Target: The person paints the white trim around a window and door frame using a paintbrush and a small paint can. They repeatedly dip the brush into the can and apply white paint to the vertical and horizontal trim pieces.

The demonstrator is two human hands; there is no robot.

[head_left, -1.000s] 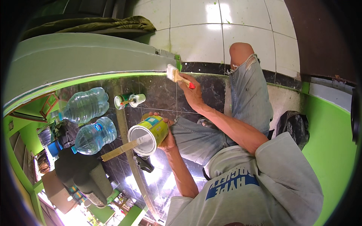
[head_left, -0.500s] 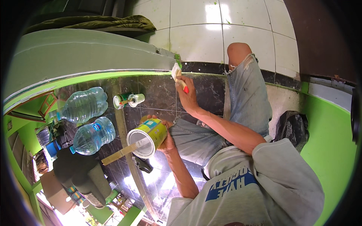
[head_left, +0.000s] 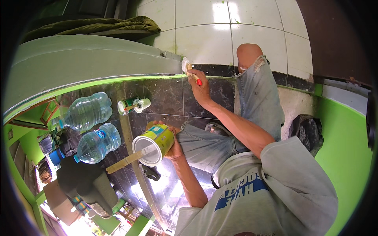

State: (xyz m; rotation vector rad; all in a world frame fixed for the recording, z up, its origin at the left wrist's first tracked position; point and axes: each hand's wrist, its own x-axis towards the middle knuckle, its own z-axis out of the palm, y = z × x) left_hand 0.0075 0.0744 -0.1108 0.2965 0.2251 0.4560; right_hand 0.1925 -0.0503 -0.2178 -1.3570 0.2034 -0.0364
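Observation:
My left hand [head_left: 176,148] is wrapped round the side of a yellow-green paint can [head_left: 163,135], tilted with its open mouth toward the lower left. A flat wooden stick [head_left: 123,163] pokes out of the mouth. Farther off, my right hand [head_left: 201,89] grips a paintbrush [head_left: 189,67] with a red-tipped wooden handle. Its whitish bristles are at the end of the grey-green wall [head_left: 118,59], beside the black tile strip; whether they touch it I cannot tell.
Two large clear plastic bottles [head_left: 89,111] lie on the left. Between them and my hands stand a small green tin [head_left: 125,107] and a white cup [head_left: 143,104] on dark floor tiles [head_left: 163,94]. A black plastic bag [head_left: 307,135] sits by the green wall [head_left: 346,157] on the right.
My right hand has shifted slightly to the right, and the brush's bristles have moved farther away along the wall's end. My left hand and the paint can stay in place.

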